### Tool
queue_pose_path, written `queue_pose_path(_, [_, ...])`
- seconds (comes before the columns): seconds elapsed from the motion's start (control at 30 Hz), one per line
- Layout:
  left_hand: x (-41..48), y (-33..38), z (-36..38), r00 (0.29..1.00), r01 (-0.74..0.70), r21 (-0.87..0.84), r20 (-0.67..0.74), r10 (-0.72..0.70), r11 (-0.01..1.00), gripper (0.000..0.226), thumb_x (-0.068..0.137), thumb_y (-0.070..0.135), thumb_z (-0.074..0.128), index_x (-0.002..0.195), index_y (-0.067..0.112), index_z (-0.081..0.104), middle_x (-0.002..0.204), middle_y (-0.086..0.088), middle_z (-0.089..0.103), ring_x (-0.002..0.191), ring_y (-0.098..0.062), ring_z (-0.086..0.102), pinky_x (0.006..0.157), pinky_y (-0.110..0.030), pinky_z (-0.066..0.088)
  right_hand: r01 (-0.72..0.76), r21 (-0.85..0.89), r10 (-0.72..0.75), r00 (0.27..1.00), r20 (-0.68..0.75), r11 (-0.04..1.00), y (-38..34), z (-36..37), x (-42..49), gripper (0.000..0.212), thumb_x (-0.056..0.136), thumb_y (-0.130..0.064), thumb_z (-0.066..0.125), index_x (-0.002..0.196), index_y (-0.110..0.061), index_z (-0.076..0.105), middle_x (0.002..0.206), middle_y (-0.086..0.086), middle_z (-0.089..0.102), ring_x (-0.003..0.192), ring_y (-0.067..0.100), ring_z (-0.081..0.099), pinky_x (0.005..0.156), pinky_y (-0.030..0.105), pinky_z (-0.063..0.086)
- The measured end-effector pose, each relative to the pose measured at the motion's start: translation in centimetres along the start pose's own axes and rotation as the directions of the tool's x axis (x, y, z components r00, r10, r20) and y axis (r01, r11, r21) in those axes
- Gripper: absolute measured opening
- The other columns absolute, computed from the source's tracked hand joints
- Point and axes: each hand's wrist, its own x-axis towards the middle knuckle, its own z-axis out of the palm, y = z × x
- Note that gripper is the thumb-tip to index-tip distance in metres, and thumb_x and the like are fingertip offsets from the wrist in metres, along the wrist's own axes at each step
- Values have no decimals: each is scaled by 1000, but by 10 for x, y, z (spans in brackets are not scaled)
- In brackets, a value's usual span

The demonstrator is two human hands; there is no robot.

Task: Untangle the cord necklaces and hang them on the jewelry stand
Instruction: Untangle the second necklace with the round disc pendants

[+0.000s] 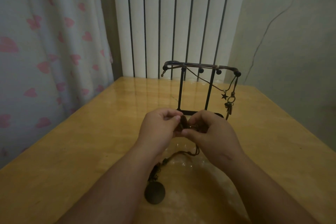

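Cord necklace point(183, 123), knotted, was pinched above the worktop point(72, 151) in the grip of the left hand point(160, 125) and the right hand point(211, 131), its round pendant point(154, 193) lying nearer the person; untangling looked unfinished. Behind, the jewelry stand point(181, 87) already bore hung cords, a star pendant point(224, 96) and key charms point(229, 107) dangling at its right end

Dim room — wooden table point(72, 151), white radiator point(172, 23), heart-print curtain point(45, 42), pale wall point(291, 23)

No readable text, labels, brands or numbers anywhere; curtain point(45, 51) shows only pink heart shapes, no writing.
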Motion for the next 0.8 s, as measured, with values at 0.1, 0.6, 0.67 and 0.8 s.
queue_pose_path(0.1, [1, 1, -2, 999, -37, 12, -4, 37, 999, 22, 98, 9, 55, 107, 24, 68, 104, -2, 72, 84, -13, 72, 73, -27, 60, -56, 200, 60, 998, -12, 978, -3, -3, 0, 4, 88, -27, 69, 85, -29, 66, 79, -3, 68, 71, 7, 62, 60, 22, 51])
queue_pose_path(0.6, [0, 6, -3, 984, -51, -147, 160, 75, 988, 33, 99, 1, 49, 114, 27, 62, 85, 2, 71, 79, -13, 67, 65, -28, 50, -269, 846, 399, 914, 74, 460, 3, -13, 10, 19, 96, -12, 57, 114, -14, 62, 84, 3, 61, 68, 12, 53, 62, 27, 46])
queue_pose_path(0.67, [-1, 7, -4, 979, -70, -138, 181, 94, 988, 35, 97, -1, 50, 112, 28, 61, 83, 5, 71, 75, -9, 65, 61, -27, 47, -257, 832, 414, 910, 37, 492, 4, -13, 9, 14, 95, -13, 59, 109, -17, 60, 89, 5, 62, 71, 14, 53, 63, 29, 46])
queue_pose_path(0.8, [-4, 10, -7, 971, -117, -99, 199, 135, 988, 36, 96, -2, 52, 107, 31, 63, 85, 6, 69, 73, -9, 60, 63, -27, 47, -238, 757, 362, 932, 2, 609, 5, -14, 9, 4, 93, -16, 62, 97, -14, 63, 89, 7, 65, 75, 17, 55, 65, 31, 45])
